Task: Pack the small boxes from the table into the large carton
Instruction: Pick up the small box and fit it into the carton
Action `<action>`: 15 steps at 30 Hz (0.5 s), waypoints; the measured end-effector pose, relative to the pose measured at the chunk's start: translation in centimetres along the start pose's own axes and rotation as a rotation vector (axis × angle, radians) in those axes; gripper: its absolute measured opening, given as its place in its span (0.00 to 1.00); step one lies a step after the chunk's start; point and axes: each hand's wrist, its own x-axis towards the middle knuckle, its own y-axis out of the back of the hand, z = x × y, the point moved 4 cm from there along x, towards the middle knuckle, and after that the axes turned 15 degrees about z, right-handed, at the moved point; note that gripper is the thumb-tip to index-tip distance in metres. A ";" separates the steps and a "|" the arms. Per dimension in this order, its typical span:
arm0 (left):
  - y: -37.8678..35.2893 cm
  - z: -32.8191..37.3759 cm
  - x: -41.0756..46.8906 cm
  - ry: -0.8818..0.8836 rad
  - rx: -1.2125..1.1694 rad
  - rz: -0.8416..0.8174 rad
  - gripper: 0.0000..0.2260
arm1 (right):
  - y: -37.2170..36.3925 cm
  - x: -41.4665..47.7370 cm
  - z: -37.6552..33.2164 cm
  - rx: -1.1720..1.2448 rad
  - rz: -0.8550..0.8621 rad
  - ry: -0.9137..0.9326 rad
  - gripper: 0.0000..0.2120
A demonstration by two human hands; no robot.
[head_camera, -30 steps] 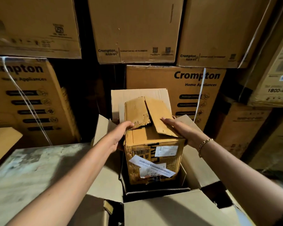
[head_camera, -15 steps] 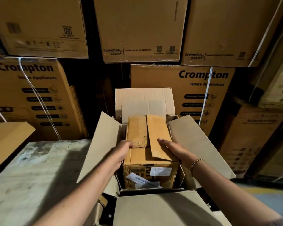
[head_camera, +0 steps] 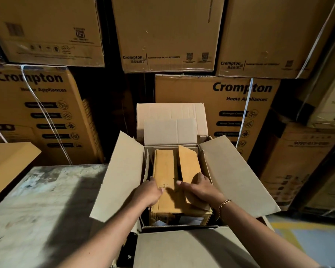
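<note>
The small box (head_camera: 164,167) is sitting inside the large carton (head_camera: 122,175), filling most of the opening, with narrow gaps showing along its left and right sides. The left hand (head_camera: 149,192) is lying palm down on the near left part of its top, fingers fairly straight. The right hand (head_camera: 199,187) is pressing flat on the right top flap (head_camera: 189,163), fingers spread. Neither hand is curling round anything. A bracelet (head_camera: 223,205) is hanging on the right wrist.

The small box is looking like worn corrugated card. Its two top flaps are lying loose with a dark slit between them, and the right one is standing a little proud at the far end. The top is therefore probably giving under pressure and offering no safe hold, and lifting by a flap is risking a tear. The box is likely stiff along its edges and corners, dry and not slippery. Its weight is not showing here. The better hold is probably the two side walls, palms opposed, though the close fit is leaving little room for fingers. Pushing down near the edges, not along the middle seam, is looking wiser.

The carton's flaps are standing open. The surface (head_camera: 37,209) is lying to the left, and printed cartons (head_camera: 217,105) are standing stacked on the far side.
</note>
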 end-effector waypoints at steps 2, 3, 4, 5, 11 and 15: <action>-0.3 0.0 -0.3 -0.040 0.123 0.025 0.26 | -0.8 -0.5 -0.1 -0.087 -0.023 0.039 0.51; -0.6 0.0 -0.3 -0.068 0.169 0.036 0.27 | -1.1 -0.5 0.1 -0.119 -0.020 0.057 0.50; -0.9 0.0 -0.4 -0.085 0.196 0.037 0.27 | -1.2 -0.5 0.1 -0.140 -0.007 0.067 0.49; -1.1 0.0 -0.3 -0.098 0.216 0.039 0.28 | -1.2 -0.4 0.1 -0.148 0.010 0.072 0.49; 0.0 0.8 -0.2 -0.170 0.177 0.048 0.36 | 2.0 -0.4 -1.1 -0.133 0.048 0.120 0.42; 1.6 3.0 -0.2 -0.369 0.269 0.279 0.41 | 4.7 -0.2 -1.2 -0.136 0.130 0.177 0.34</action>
